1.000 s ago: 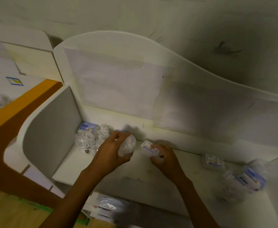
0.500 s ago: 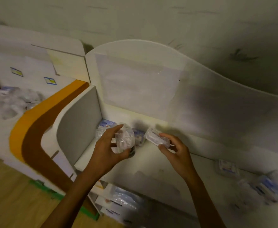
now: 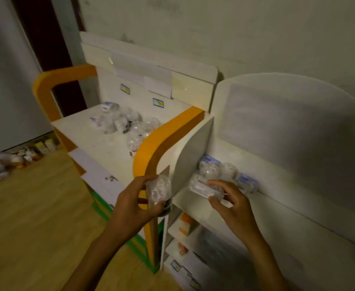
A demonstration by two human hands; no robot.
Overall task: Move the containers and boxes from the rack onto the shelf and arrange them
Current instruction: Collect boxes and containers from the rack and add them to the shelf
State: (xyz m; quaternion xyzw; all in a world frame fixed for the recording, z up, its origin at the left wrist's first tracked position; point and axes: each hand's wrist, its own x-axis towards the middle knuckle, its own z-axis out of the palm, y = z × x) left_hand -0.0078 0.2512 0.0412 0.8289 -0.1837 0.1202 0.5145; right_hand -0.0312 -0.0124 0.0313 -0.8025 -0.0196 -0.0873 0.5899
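My left hand (image 3: 133,203) grips a round clear plastic container (image 3: 159,190) in front of the white shelf's side panel. A flat clear box (image 3: 204,186) sits in my right hand (image 3: 233,203), just above the white shelf (image 3: 193,206) at its left end. Behind that box, in the shelf's back left corner, stand two round clear containers (image 3: 218,171) and small blue-labelled boxes (image 3: 247,181). The orange-edged rack (image 3: 92,135) to the left carries a pile of clear containers and boxes (image 3: 128,124).
The shelf's grey side panel (image 3: 190,156) separates rack and shelf. Lower shelves (image 3: 185,229) below hold boxed goods. A wooden floor (image 3: 36,206) spreads left, with a heap of small packages (image 3: 15,158) by the wall. A pale wall (image 3: 235,34) rises behind.
The view has swung left, so the rack now fills the middle. Both hands have drawn back from the shelf's rear toward its left front edge, still holding their items.
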